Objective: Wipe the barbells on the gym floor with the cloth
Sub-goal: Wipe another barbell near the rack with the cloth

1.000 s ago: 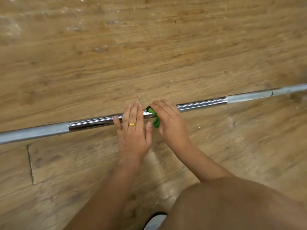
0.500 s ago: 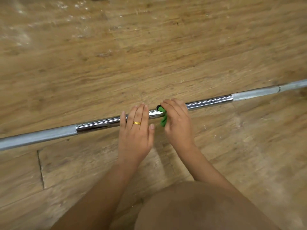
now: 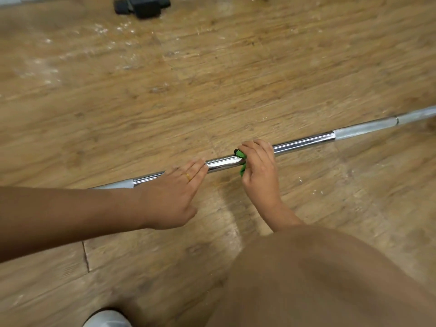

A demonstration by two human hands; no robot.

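A long metal barbell (image 3: 304, 142) lies on a worn wooden gym floor (image 3: 212, 79), slanting from lower left up to upper right. Its middle stretch is shiny chrome, and the parts further out are dull grey.

The person's left hand (image 3: 177, 187) reaches in from the left. It rests on the chrome part with its fingers (image 3: 198, 165) straight and flat along the bar, gripping nothing. A gold ring (image 3: 188, 177) sits on one finger.

Just to the right along the bar, the right hand (image 3: 259, 171) has its fingers (image 3: 257, 147) curled over the bar, gripping a small green cloth (image 3: 243, 170) wrapped round the chrome.

On the near side of the barbell are the person's bare knee (image 3: 318, 279) and the toe of a white shoe (image 3: 106, 320). Well beyond the barbell, at the top edge, is a black weight (image 3: 141, 5).
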